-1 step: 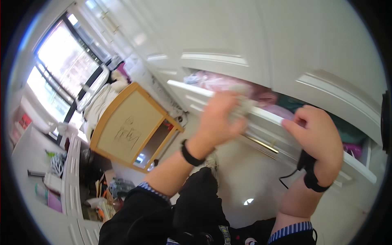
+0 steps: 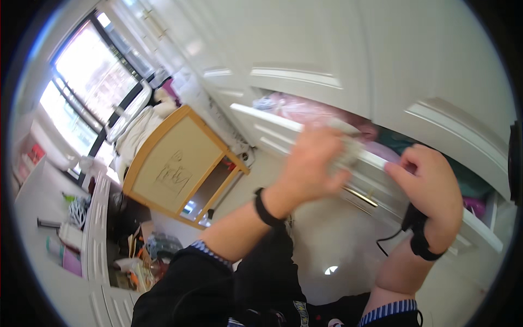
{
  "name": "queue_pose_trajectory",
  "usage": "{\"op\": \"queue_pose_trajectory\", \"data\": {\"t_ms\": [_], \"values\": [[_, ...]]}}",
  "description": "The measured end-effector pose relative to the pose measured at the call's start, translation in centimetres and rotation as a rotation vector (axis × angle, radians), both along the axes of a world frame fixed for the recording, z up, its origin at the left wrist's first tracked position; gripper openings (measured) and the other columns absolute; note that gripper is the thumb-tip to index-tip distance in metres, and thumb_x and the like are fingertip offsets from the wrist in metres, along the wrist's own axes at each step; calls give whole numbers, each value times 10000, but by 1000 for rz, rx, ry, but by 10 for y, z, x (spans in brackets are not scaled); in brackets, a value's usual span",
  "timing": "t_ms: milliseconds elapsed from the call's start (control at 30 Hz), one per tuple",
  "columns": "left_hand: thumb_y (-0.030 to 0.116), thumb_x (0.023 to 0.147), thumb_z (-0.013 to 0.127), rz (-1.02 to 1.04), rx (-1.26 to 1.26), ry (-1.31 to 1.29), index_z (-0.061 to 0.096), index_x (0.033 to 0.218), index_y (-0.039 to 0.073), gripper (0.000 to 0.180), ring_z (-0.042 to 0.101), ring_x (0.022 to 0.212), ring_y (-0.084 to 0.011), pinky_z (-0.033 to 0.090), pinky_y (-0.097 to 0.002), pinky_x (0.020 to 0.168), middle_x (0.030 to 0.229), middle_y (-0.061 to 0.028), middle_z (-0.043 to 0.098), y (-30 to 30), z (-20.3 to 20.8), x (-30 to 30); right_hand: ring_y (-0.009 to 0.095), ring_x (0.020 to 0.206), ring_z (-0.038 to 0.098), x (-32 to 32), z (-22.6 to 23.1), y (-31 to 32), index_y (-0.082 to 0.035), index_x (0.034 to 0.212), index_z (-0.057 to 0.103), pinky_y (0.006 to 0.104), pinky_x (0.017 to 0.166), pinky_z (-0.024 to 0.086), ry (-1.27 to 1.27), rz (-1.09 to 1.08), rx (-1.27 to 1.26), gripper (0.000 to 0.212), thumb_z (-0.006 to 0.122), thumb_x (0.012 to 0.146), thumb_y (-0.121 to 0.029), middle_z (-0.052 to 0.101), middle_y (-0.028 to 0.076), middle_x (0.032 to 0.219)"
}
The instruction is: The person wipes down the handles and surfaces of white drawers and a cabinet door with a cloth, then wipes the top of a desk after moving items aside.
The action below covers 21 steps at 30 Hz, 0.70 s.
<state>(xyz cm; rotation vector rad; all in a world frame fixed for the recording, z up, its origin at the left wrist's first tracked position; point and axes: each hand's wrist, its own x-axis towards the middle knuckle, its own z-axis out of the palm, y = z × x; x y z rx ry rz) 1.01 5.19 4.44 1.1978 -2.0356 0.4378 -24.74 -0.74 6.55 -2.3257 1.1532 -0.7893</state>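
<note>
A white drawer (image 2: 261,114) stands pulled out below the tall white cabinet doors. My left hand (image 2: 310,163), smeared by motion, is closed on a pale grey-white cloth (image 2: 351,150) at the top edge of the drawer front. Part of the cloth is hidden behind the fingers. Farther right, my right hand (image 2: 427,174) is bent at the wrist, its curled fingers and thumb gripping the same top edge. Inside the drawer lie pink fabric (image 2: 305,109) in clear plastic, dark green fabric (image 2: 395,140) and a purple item (image 2: 475,207).
Gold bar handles (image 2: 359,196) stick out from the drawer front. A wooden crib (image 2: 158,169) with a drawn-on panel stands to the left. Beyond it is a window (image 2: 87,54). Cluttered open shelves (image 2: 98,245) line the left side. A black cable (image 2: 381,245) hangs by my right wrist.
My left hand has slid slightly to the right along the drawer's top edge with the cloth. My right hand keeps its place on the edge. The view has shifted a little.
</note>
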Motion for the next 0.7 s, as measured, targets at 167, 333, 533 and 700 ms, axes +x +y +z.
{"op": "queue_pose_trajectory", "data": {"t_ms": [167,333,533,700], "values": [[123,643,821,-140,11,66,683,1070,63,452,653,1064,-348,535,-453,950,1118,-141,664,-5,-1,-23,274,651,546,5,3,2,48,758,638,379,611,419,-101,-39,83,324,789,806,-234,555,135,717],[97,695,780,24,-74,27,746,1086,66,394,688,962,-321,574,-415,841,1025,-144,685,-15,-4,37,272,638,526,8,0,2,52,744,604,385,601,400,-147,2,46,357,782,801,-253,533,145,705],[111,787,698,458,-132,270,730,986,14,224,698,853,-343,559,-389,792,909,-172,695,-31,-5,109,311,651,536,10,9,4,54,739,601,407,627,429,-109,-47,59,379,762,813,-281,549,190,704],[112,716,727,99,-130,242,677,857,49,162,678,893,-355,564,-426,790,916,-156,673,-18,-23,-2,370,656,520,12,7,2,79,747,568,433,633,429,-51,-96,79,373,711,859,-247,526,231,713]]}}
